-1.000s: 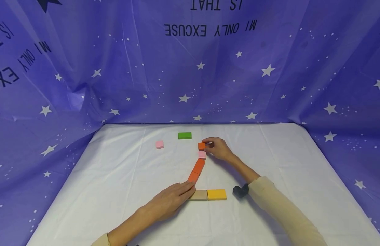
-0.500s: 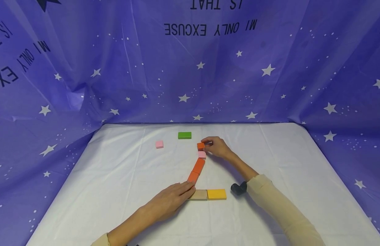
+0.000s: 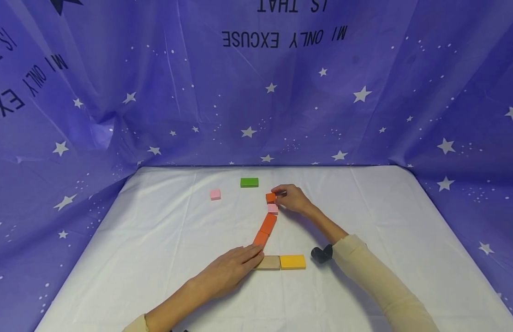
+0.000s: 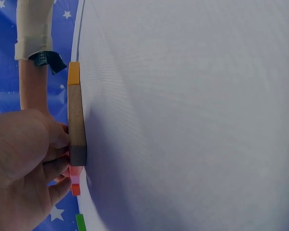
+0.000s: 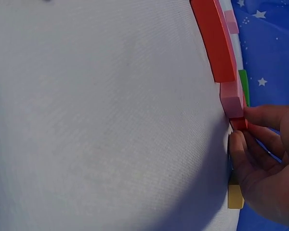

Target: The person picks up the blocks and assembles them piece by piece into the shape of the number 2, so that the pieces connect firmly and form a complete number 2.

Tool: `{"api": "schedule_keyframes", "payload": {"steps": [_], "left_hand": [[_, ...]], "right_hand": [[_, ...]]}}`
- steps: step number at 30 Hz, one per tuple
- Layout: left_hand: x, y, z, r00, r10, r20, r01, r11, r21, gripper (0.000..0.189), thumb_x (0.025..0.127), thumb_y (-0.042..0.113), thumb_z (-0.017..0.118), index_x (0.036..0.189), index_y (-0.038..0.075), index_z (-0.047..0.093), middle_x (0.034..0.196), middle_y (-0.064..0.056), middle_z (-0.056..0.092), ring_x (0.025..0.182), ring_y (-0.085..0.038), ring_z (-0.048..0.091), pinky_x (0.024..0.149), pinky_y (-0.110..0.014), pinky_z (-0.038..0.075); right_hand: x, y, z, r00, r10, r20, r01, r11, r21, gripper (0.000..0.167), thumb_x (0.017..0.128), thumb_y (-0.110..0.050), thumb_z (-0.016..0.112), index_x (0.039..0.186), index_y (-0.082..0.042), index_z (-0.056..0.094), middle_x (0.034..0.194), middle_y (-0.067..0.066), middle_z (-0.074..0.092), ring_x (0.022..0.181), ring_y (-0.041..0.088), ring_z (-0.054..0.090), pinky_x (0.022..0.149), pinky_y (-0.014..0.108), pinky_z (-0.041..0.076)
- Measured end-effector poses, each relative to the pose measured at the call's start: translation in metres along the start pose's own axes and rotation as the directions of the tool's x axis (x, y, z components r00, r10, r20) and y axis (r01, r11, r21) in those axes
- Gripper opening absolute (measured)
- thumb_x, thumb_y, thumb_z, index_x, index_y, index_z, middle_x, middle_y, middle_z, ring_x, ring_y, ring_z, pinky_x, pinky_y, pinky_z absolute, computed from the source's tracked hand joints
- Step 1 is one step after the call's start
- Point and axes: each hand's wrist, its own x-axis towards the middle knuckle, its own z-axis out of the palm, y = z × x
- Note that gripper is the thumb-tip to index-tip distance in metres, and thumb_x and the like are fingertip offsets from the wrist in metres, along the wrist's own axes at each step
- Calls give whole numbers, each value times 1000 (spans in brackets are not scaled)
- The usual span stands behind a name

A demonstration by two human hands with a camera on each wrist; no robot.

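In the head view, my right hand (image 3: 294, 199) pinches a small orange cube (image 3: 271, 198) between thumb and fingertips, right behind a pink cube (image 3: 272, 209). The right wrist view shows the orange cube (image 5: 239, 123) between the thumb and a finger, beside the pink cube (image 5: 232, 98). Two orange-red blocks (image 3: 268, 223) run from the pink cube toward my left hand (image 3: 231, 269). That hand's fingers, nearly straight, rest where the near orange-red block meets a bare wooden block (image 3: 269, 263); they cover the wooden block's left end. A yellow block (image 3: 293, 262) adjoins the wooden one.
Farther back lie a green block (image 3: 249, 183) and a loose pink cube (image 3: 215, 194). The right wrist view also shows a yellow block (image 5: 235, 196) below my thumb. A dark strapped device (image 3: 321, 254) sits at my right sleeve. A purple star-patterned curtain (image 3: 256, 110) borders the white table.
My right hand has shifted slightly to the left with the orange cube, then stayed nearly still. The left hand and the other blocks have kept their places.
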Motion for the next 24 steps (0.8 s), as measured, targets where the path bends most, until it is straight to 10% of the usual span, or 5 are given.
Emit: {"api": "schedule_keyframes", "payload": {"steps": [24], "left_hand": [[0, -1, 1, 1000, 3, -5, -3, 1000, 1, 47, 94, 7, 65, 140, 1, 56, 146, -15, 51, 134, -25, 49, 106, -38, 43]], "right_hand": [[-3, -1, 0, 1000, 14, 9, -14, 999, -30, 34, 93, -6, 61, 126, -5, 69, 124, 14, 67, 114, 32, 62, 87, 39, 54]]}}
